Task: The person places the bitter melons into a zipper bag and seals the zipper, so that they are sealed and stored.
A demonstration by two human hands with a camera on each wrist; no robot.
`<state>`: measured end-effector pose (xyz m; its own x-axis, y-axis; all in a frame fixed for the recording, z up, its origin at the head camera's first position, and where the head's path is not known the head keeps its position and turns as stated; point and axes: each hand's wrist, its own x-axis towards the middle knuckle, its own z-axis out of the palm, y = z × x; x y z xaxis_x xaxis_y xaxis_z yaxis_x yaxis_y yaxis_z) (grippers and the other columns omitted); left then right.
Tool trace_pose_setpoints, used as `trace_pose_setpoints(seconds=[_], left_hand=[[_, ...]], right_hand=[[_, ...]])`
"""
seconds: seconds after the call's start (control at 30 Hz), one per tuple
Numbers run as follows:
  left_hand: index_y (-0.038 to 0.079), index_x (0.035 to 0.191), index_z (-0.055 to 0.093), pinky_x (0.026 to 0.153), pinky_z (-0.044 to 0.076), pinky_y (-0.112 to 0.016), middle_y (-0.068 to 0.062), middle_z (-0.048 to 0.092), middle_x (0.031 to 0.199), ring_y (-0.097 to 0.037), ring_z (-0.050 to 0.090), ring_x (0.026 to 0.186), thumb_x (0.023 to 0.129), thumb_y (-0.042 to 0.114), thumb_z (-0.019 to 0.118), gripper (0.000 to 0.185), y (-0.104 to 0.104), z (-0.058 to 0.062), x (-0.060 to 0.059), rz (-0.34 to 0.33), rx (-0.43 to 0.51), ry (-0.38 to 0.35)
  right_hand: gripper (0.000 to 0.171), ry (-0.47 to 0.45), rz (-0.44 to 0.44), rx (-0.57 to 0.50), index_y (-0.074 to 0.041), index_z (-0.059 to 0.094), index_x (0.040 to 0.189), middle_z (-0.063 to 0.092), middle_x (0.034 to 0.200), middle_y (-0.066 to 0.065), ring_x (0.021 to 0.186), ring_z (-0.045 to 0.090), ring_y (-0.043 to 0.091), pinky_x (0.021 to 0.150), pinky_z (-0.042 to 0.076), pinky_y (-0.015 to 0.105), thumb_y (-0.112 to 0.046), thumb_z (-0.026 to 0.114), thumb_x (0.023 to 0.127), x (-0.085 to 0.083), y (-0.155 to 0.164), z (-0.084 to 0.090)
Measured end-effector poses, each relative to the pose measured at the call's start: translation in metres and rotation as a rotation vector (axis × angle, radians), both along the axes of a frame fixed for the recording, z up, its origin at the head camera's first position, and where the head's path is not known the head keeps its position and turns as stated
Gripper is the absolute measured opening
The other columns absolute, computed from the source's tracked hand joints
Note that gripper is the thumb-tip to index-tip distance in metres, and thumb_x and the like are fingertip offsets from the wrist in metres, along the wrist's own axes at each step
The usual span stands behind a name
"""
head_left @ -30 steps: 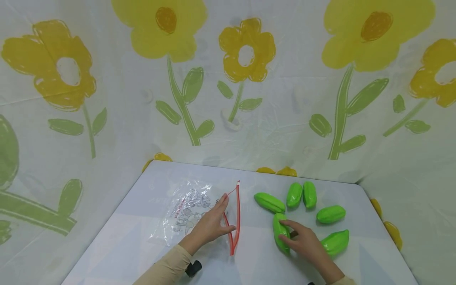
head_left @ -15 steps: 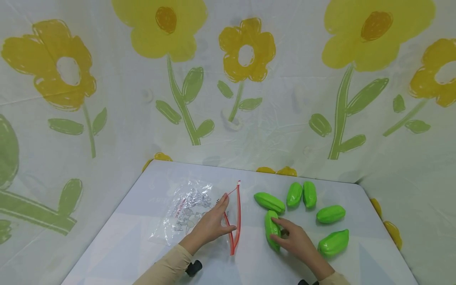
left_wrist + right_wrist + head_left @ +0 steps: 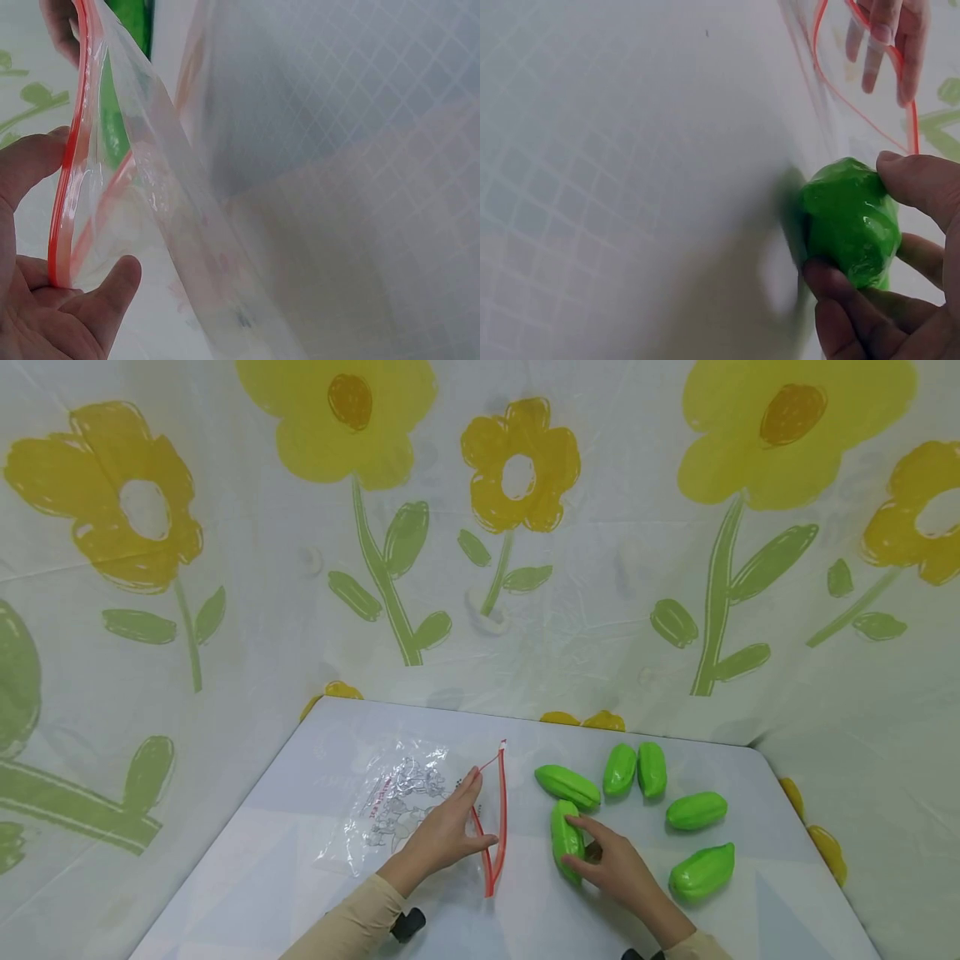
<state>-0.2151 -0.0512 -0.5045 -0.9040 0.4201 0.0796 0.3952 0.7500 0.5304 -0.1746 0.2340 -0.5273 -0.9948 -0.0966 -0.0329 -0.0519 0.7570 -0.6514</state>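
My right hand (image 3: 611,867) grips a green, ridged star fruit (image 3: 566,839) between thumb and fingers, low over the table. In the right wrist view the end of that star fruit (image 3: 853,225) faces the camera. To its left lies a clear plastic zip bag (image 3: 397,797) with a printed drawing and a red zip edge (image 3: 502,802). The mouth of the bag gapes toward the fruit. With its fingers spread and fairly straight, my left hand (image 3: 444,835) rests at the mouth and touches the red edge (image 3: 67,161), keeping the two sides apart.
Several more green star fruits lie on the right half of the white table (image 3: 285,793); the nearest (image 3: 567,787) is just beyond the held one, another (image 3: 702,872) right of my right hand. A flower-printed curtain (image 3: 570,610) hangs behind the table and at its sides.
My right hand has moved left with the star fruit, bringing it nearer the bag's mouth. The left hand and the bag have stayed in place.
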Motion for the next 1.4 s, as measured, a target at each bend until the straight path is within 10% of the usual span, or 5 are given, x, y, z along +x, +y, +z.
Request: trace_pose_setpoints(seconds=[0.23, 1.4], left_hand=[[0.014, 0.150, 0.016, 0.105, 0.035, -0.039, 0.002, 0.009, 0.156, -0.020, 0.023, 0.139, 0.075, 0.049, 0.072, 0.100, 0.000, 0.000, 0.000, 0.000, -0.004, -0.004], [0.013, 0.149, 0.019, 0.104, 0.036, -0.039, 0.002, 0.011, 0.156, -0.020, 0.024, 0.139, 0.074, 0.048, 0.073, 0.099, 0.002, -0.003, 0.002, 0.003, 0.007, 0.011]], right_hand=[[0.063, -0.045, 0.001, -0.033, -0.028, 0.051, 0.127, 0.060, 0.080, -0.005, 0.067, 0.054, 0.008, 0.052, 0.045, 0.026, -0.051, 0.072, 0.072, -0.002, -0.002, -0.001], [0.060, 0.033, -0.014, -0.098, -0.028, 0.052, 0.128, 0.055, 0.119, -0.004, 0.077, 0.053, 0.007, 0.065, 0.048, 0.023, -0.035, 0.077, 0.074, -0.004, -0.015, -0.003]])
